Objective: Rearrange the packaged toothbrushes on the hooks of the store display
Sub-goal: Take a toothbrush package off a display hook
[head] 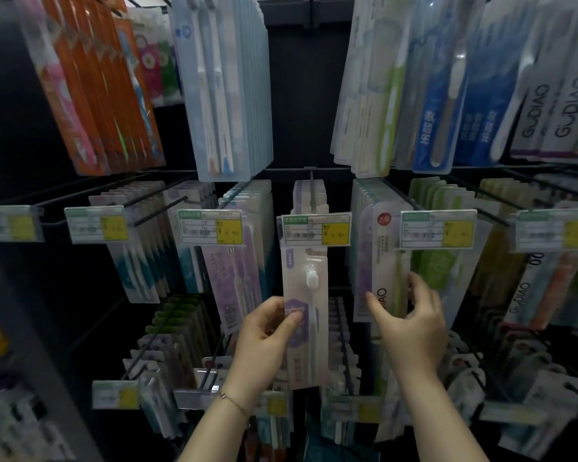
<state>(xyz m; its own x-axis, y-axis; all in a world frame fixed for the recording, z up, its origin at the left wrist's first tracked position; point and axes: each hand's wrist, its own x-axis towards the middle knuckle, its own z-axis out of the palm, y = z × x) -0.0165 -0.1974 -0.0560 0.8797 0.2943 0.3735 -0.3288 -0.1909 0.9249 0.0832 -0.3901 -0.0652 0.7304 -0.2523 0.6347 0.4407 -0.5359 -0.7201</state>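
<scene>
Left hand (267, 341): mine, lower centre; thumb and fingertips pinch the left edge of one lilac pack.
Lilac pack (306, 295): one, upright, centre of the frame, with one white brush inside. Its top sits just under the centre tag (316, 230); I cannot tell whether it is on the hook.
Right hand (411, 325): mine, right of centre; thumb on the left edge and fingers curled round the right edge of one green-brush pack.
Green-brush pack (386, 261): one, front of its row, just right of the lilac pack.
Tags: six across the middle row, each with a yellow patch.
Hook (312, 195): one black rod above the centre tag, with more packs hanging on it.
Bracelet (234, 400): one thin chain on my left wrist.
</scene>
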